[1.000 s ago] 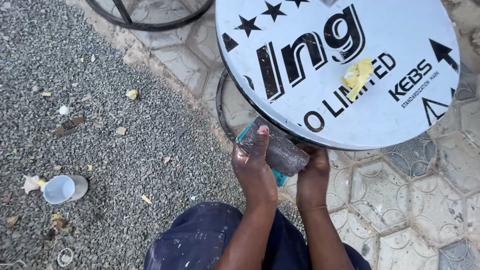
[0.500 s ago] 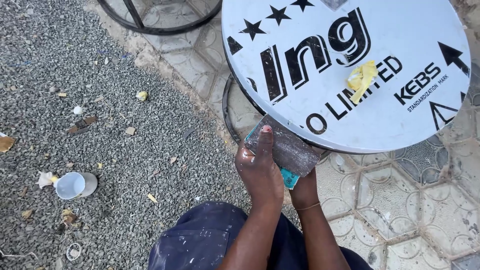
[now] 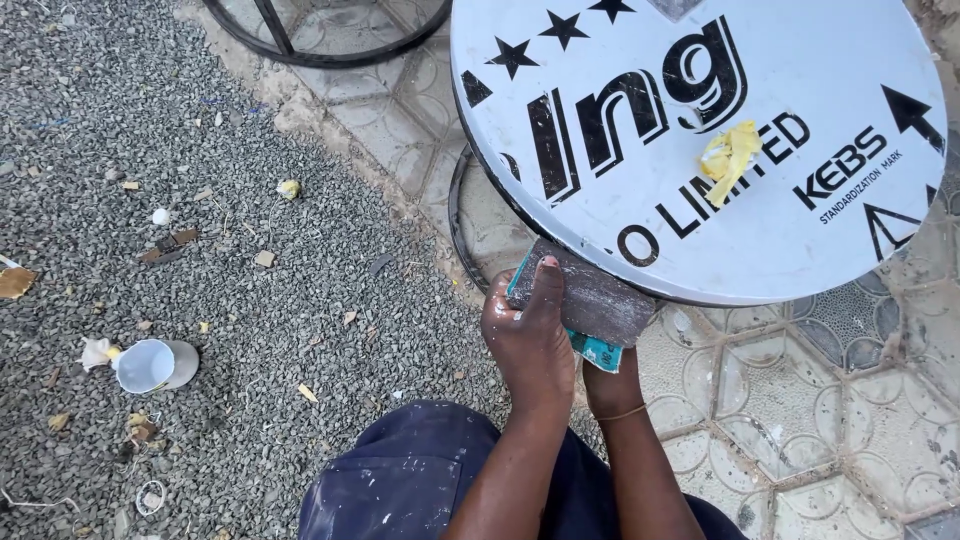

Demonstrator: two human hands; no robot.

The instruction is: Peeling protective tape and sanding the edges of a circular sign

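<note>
Sandpaper (image 3: 590, 300) under left hand (image 3: 528, 335) fingers (image 3: 545, 285), against white disc (image 3: 700, 140) edge

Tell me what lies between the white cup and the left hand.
In the head view, only grey gravel with small scraps lies between the cup and the left hand; nothing large stands there.

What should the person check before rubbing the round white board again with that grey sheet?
1. Left hand grips the grey abrasive sheet: ok.
2. Right hand supports the sheet from below: cannot tell, mostly hidden.
3. Sheet touches the rim of the round white board: ok.
4. Board surface free of bits: not ok, a yellow scrap lies on it.
5. Board sits steady on the black ring frame: cannot tell.
6. Ground clear nearby: not ok, a plastic cup lies on the gravel.
</note>
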